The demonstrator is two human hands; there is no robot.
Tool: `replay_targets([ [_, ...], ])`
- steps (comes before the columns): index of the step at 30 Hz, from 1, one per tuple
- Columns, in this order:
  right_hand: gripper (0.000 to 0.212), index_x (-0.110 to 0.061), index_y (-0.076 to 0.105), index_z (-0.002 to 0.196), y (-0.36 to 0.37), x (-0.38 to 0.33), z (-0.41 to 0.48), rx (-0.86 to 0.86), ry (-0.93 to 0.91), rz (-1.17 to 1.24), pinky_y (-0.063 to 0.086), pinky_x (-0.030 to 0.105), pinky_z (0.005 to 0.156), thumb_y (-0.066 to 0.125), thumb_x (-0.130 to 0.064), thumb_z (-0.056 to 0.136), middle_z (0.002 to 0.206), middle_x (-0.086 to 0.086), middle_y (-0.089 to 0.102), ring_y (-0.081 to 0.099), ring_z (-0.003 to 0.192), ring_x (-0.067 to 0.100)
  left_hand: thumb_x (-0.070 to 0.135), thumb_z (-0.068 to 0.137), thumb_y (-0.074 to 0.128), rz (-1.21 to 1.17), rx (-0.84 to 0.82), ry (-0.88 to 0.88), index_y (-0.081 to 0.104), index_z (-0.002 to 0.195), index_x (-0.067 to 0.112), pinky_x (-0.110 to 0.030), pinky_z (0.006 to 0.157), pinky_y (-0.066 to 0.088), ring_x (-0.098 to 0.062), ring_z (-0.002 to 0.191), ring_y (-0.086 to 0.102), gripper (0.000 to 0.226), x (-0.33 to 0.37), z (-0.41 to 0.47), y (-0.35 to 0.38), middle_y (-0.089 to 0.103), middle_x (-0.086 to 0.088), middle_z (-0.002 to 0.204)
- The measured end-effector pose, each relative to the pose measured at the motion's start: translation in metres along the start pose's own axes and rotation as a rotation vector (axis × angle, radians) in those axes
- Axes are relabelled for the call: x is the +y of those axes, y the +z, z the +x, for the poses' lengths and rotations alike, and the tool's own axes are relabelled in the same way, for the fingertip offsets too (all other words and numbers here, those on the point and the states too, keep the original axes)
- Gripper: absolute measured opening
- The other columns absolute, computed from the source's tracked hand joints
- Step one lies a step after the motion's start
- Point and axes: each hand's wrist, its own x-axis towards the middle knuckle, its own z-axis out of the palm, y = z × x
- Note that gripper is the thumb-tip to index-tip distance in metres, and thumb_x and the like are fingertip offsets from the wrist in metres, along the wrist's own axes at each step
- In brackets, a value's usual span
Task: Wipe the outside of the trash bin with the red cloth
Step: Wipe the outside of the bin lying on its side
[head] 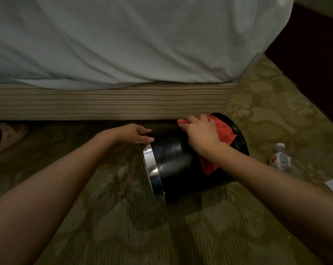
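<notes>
Legible text: none.
The only printed surface in view is the label (280, 160) on a clear plastic bottle (280, 157), which lies on the carpet to the right of the trash bin (178, 165). The label is white with a red mark towards its left side, but its lettering is too small and too blurred to make out any word, brand or number.
</notes>
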Motion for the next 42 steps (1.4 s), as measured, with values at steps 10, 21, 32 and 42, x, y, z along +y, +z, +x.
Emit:
replay_targets([
  [10, 0.058, -0.038, 0.04, 0.138, 0.008, 0.018, 0.0, 0.023, -0.163, 0.07, 0.038, 0.037, 0.09, 0.051, -0.015, 0.085, 0.13, -0.003, 0.047, 0.042, 0.117, 0.026, 0.041, 0.086, 0.058, -0.06, -0.028, -0.022, 0.041, 0.139, 0.024, -0.027, 0.098, 0.035, -0.015, 0.115, 0.049, 0.058, 0.003, -0.007, -0.001, 0.052, -0.002, 0.129],
  [21, 0.047, -0.03, 0.044, 0.136, 0.013, -0.034, -0.003, 0.081, -0.205, 0.131, 0.034, 0.037, 0.086, 0.045, -0.019, 0.09, 0.127, 0.0, 0.049, 0.045, 0.108, 0.031, 0.038, 0.085, 0.061, -0.009, -0.006, -0.014, 0.044, 0.138, 0.019, -0.027, 0.1, 0.036, -0.016, 0.115, 0.052, 0.058, 0.011, -0.008, -0.003, 0.057, -0.003, 0.126],
  [32, 0.054, -0.036, 0.048, 0.133, 0.009, 0.037, 0.001, 0.009, 0.03, 0.111, 0.036, 0.039, 0.09, 0.047, -0.012, 0.085, 0.127, -0.003, 0.05, 0.043, 0.11, 0.03, 0.045, 0.096, 0.035, -0.097, -0.02, -0.059, 0.053, 0.127, 0.023, -0.031, 0.096, 0.034, -0.012, 0.106, 0.05, 0.042, 0.006, -0.013, -0.006, 0.057, 0.001, 0.118],
  [42, 0.054, -0.034, 0.05, 0.133, 0.01, -0.015, -0.03, 0.055, -0.523, 0.324, 0.035, 0.035, 0.09, 0.055, -0.013, 0.083, 0.134, -0.007, 0.051, 0.043, 0.12, 0.02, 0.043, 0.095, 0.041, -0.112, -0.002, -0.075, 0.061, 0.12, 0.019, -0.024, 0.088, 0.034, -0.012, 0.101, 0.054, 0.04, 0.011, -0.018, -0.005, 0.061, 0.001, 0.111],
])
